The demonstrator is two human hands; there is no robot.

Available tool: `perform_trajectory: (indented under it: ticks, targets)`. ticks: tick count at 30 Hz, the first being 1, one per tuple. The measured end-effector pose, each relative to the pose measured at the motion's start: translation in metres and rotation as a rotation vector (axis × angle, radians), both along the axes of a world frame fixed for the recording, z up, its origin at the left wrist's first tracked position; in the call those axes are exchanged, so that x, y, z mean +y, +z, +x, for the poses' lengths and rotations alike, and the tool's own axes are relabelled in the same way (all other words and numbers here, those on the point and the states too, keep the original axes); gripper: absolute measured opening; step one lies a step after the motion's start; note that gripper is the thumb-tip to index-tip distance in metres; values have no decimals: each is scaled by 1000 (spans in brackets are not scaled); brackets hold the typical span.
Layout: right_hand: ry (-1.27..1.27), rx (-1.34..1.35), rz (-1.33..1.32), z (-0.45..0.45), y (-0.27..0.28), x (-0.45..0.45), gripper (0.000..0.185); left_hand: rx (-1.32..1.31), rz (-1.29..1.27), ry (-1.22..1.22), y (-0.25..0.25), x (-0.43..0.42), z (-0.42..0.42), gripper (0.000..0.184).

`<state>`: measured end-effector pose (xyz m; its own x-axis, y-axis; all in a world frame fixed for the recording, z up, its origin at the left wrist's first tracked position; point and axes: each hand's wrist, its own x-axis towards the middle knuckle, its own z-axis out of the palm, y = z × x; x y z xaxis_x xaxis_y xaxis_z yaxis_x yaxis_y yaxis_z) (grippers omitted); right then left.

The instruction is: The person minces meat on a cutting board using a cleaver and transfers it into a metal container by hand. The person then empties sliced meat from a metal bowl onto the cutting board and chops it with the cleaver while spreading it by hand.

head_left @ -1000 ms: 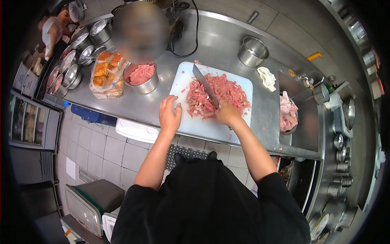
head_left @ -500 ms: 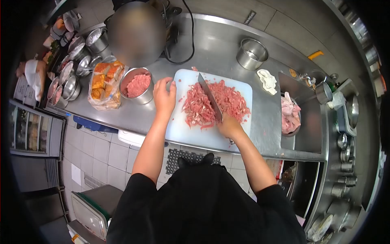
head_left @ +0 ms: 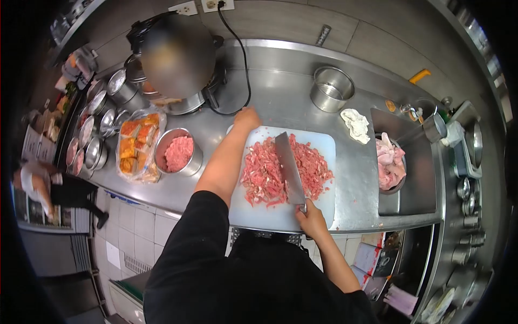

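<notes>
My right hand (head_left: 314, 220) grips a cleaver (head_left: 290, 170) near the front right of the board. Its broad blade lies tilted across the chopped raw meat (head_left: 264, 173), with meat on both sides. Beneath it is a white cutting board (head_left: 251, 216). My left hand (head_left: 247, 118) reaches over the board's far left corner, fingers curled down at its edge; anything between them is hidden. Left of the board stands a metal pot (head_left: 190, 163) holding ground meat (head_left: 178, 153).
A plastic bag of orange-and-white food blocks (head_left: 137, 146), a blurred round appliance (head_left: 178, 59) and metal bowls (head_left: 96, 154) are on the left. To the right are a metal pot (head_left: 331, 92), a white cloth (head_left: 355, 126) and a sink (head_left: 415, 189) with raw meat (head_left: 389, 164). A person (head_left: 48, 186) is far left.
My left hand has moved from the board's left side to its far edge, and its fingers have curled. The cleaver's blade shows broader. The view has shifted, and a person appears at left.
</notes>
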<state>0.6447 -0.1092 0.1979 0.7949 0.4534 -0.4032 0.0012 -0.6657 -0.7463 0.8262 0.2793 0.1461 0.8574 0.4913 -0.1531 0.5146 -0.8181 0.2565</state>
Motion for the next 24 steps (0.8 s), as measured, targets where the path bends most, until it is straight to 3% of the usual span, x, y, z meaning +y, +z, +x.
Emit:
perform_trajectory:
  ticks: [2, 4, 7, 11, 13, 16, 18, 20, 22, 24]
  targets:
    - [-56, -4, -8, -11, 1, 1, 35, 0, -21, -22, -12, -6, 24, 52]
    - [-119, 72, -30, -21, -12, -2, 30, 283, -256, -202, 19, -25, 43, 45]
    - [-237, 114, 99, -41, 1, -2, 23, 105, -96, -349, -10, -63, 74, 34]
    - [-428, 183, 233, -65, 11, -8, 17, 75, -145, -558, -47, -98, 109, 31]
    - [-480, 172, 224, -74, 24, -12, 16, -96, -976, -362, -31, -97, 96, 28]
    - [-521, 130, 228, -82, 25, -25, 18, -132, -1122, -502, 25, -93, 50, 25]
    - [-520, 47, 132, -80, 29, -30, 23, -66, -781, -848, 68, -89, -6, 25]
    - [-501, -35, -67, -70, 27, -41, 33, -97, -779, -903, 68, -75, -47, 26]
    - [-447, -219, -203, -51, 29, -51, 37, -209, -810, -550, 63, -53, -81, 31]
    - [-394, -325, -338, -27, 48, -52, 39, -438, -545, -308, 43, -26, -112, 35]
